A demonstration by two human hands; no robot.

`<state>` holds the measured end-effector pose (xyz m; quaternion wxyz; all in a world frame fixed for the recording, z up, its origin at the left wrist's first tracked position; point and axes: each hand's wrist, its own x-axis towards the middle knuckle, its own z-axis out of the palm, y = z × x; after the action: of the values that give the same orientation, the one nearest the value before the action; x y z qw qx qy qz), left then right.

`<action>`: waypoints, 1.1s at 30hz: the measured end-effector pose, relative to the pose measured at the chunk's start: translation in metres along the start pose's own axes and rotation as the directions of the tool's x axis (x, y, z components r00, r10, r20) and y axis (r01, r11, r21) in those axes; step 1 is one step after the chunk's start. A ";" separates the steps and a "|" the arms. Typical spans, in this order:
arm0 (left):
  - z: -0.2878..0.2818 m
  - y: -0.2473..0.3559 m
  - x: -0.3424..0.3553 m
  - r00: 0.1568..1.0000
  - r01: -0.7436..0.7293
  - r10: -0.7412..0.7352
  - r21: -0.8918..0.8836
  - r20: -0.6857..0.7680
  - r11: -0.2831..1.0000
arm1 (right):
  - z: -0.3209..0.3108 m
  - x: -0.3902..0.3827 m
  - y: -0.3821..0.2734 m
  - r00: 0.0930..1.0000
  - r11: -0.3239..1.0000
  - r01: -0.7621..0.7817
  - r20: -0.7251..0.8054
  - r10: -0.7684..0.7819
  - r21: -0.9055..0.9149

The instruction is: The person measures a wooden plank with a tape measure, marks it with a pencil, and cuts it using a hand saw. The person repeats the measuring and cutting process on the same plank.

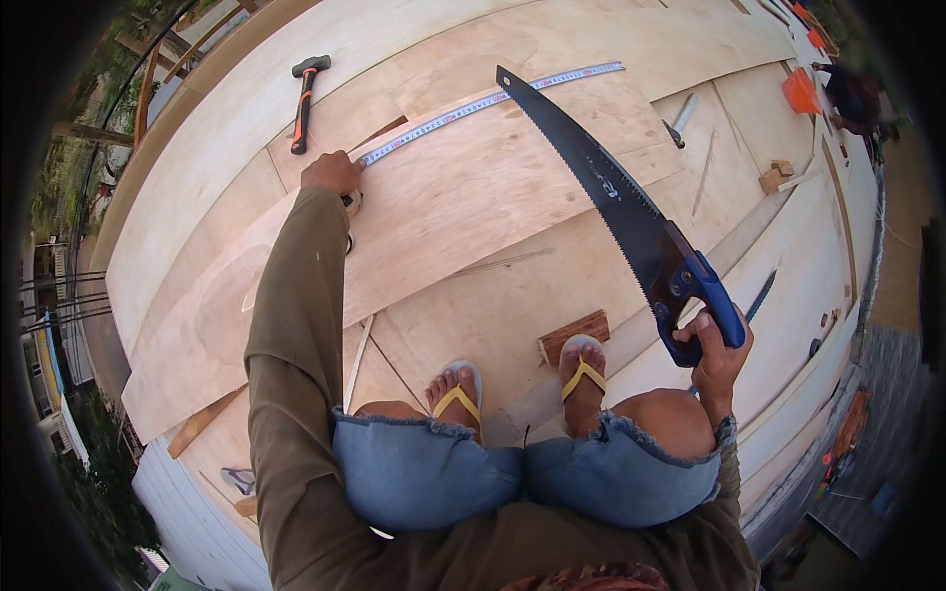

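The left hand (333,175) is closed over the tape measure (434,123), whose case shows only in part beneath it; the blade runs out away from that hand, forward and to the right, across a plywood sheet (463,212). The right hand (717,360) is wrapped around the handle of a handsaw (616,197) that reaches forward and leftward from it, toothed edge facing the left hand's side. The saw's tip crosses in front of the tape blade; whether they touch I cannot tell. A careless dip of the right wrist could knock the tape off its line or scratch the plywood, and a swing back toward the body might bring the teeth near the feet (581,366), bare but for flip-flops. If the left grip slackens, the tape might slip or spring back. Just beyond the left hand lies a hammer (304,106), which that hand could bump if it reaches forward. A rough wood block (574,337), left of the right hand and right by the toes, is a tripping hazard. Well ahead of the right hand are a metal tool (682,120), some wood offcuts (777,179) and an orange container (801,91), with another person (855,98) farther off.
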<state>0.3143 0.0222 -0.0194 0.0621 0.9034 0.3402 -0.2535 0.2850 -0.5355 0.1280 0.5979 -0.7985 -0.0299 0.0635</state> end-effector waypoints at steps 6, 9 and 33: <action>-0.002 -0.002 0.004 0.999 0.017 -0.016 -0.004 0.044 1.000 | 0.030 0.006 -0.001 0.997 0.999 -0.031 0.070 0.029 0.029; -0.001 -0.004 0.010 0.998 0.015 -0.014 -0.010 0.059 1.000 | 0.038 0.005 -0.002 0.996 0.999 -0.046 0.072 0.044 0.025; 0.003 -0.009 0.020 0.999 0.004 -0.004 0.004 0.049 1.000 | 0.054 -0.003 -0.017 0.996 0.996 -0.074 0.051 0.077 -0.049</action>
<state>0.3200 0.0397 -0.0313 0.0683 0.8963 0.3399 -0.2765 0.2756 -0.4798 0.1299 0.5751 -0.8110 -0.0172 0.1065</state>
